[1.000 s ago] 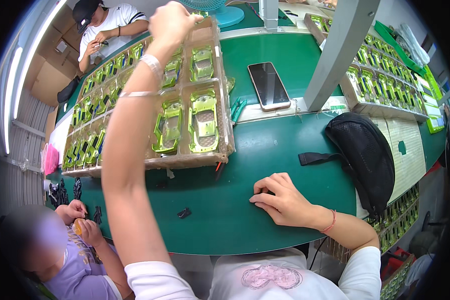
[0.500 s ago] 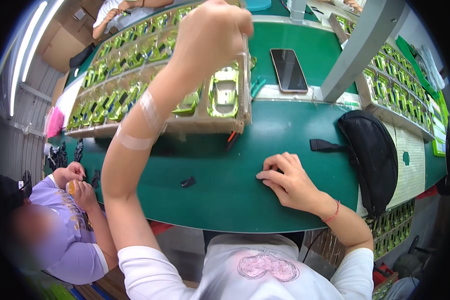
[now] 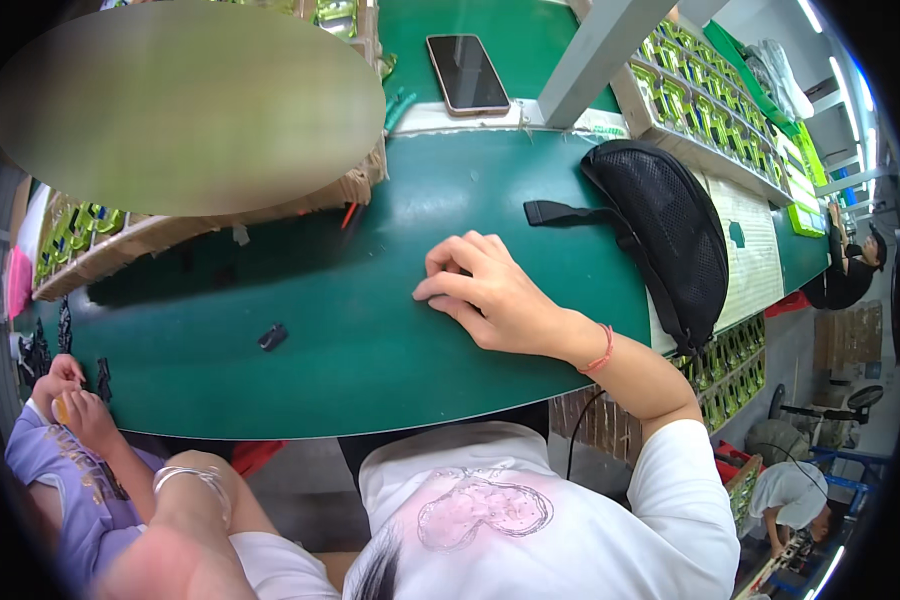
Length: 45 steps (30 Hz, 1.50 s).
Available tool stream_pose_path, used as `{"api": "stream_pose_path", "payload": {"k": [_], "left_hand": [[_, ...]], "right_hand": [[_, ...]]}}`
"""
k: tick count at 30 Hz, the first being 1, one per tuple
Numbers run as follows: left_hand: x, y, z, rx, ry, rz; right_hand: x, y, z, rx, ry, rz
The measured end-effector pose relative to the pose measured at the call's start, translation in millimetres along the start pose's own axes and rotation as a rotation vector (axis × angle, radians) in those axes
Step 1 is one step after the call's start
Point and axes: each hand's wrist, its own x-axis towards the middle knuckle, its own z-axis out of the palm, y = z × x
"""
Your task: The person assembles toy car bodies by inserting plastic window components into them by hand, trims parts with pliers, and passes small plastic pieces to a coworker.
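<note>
My right hand point(image 3: 485, 290) rests low over the green tabletop point(image 3: 390, 375), its fingers curled and thumb and forefinger close together. Whatever they may hold is too small or hidden to make out. At the lower left, my left hand point(image 3: 175, 568) is close to my body, off the table, and smeared by motion, so its fingers do not show. A small black piece point(image 3: 272, 337) lies on the table to the left of my right hand. Further off is a cardboard tray point(image 3: 355, 188) of shiny green toy car bodies point(image 3: 336, 17), mostly covered by a blurred patch.
A phone point(image 3: 468, 75) lies beyond my right hand, near a grey metal post point(image 3: 602, 60). A black mesh bag point(image 3: 665, 235) with a strap sits to the right. More trays of green parts point(image 3: 700, 105) stand far right. A co-worker's hands point(image 3: 80, 400) work at the left edge.
My left hand has swung from above the tray of car bodies down to the lower left, near my body. The view has shifted; my right hand keeps much the same pose.
</note>
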Motion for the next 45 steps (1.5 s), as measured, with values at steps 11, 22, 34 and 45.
{"api": "stream_pose_path", "payload": {"k": [11, 22, 34, 45], "left_hand": [[4, -5, 38, 0.003, 0.077, -0.076], [45, -41, 89, 0.236, 0.423, -0.220], [79, -43, 100, -0.045, 0.537, -0.395], [91, -27, 75, -0.220, 0.924, -0.745]], "right_hand": [[1, 8, -13, 0.019, -0.020, -0.013], [-2, -8, -2, 0.042, -0.019, -0.002], [8, -16, -42, -0.112, -0.044, 0.045], [66, -256, -210, 0.689, 0.552, -0.838]]}}
